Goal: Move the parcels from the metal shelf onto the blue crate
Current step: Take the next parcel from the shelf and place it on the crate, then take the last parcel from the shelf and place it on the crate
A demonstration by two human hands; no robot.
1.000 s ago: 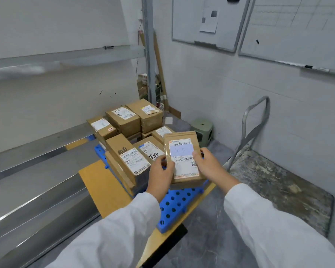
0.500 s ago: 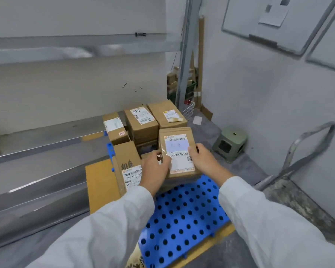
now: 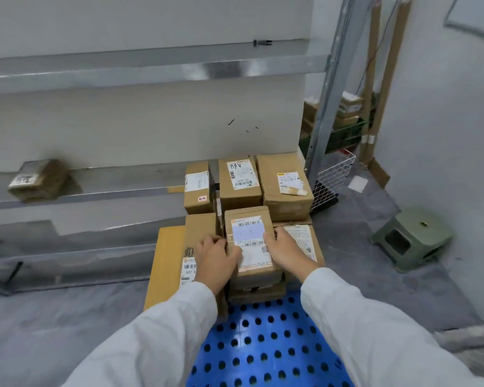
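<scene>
**Labelled parcel** point(image 3: 249, 233): a brown carton, white barcode label facing up, held level between the two hands over the far part of the blue crate point(image 3: 263, 344). The left hand point(image 3: 217, 258) grips its left edge, fingers curled down the side and thumb laid on the top face. The right hand point(image 3: 287, 252) grips the right edge in the same way, thumb at the label's margin. The parcel lies directly over a lower parcel point(image 3: 257, 289) of the stack; whether its underside bears on that one cannot be told. Just to its left, partly behind the left hand, an upright parcel point(image 3: 200, 227) stands on edge with black characters on its face. Just to its right, under the right hand, a flat parcel point(image 3: 302, 238) shows a large label. Beyond these a back row of three parcels point(image 3: 239, 182) stands side by side, the middle one marked by hand. A tan board point(image 3: 165, 261) shows along the crate's left side. To the left runs the metal shelf point(image 3: 95, 191), carrying one lone parcel point(image 3: 38, 180) well apart from the crate. White sleeves point(image 3: 361, 331) cover both forearms. On the grey floor point(image 3: 361, 219) at the right stand a green stool point(image 3: 411, 238) and, near the shelf post, a white wire basket point(image 3: 333, 174)
</scene>
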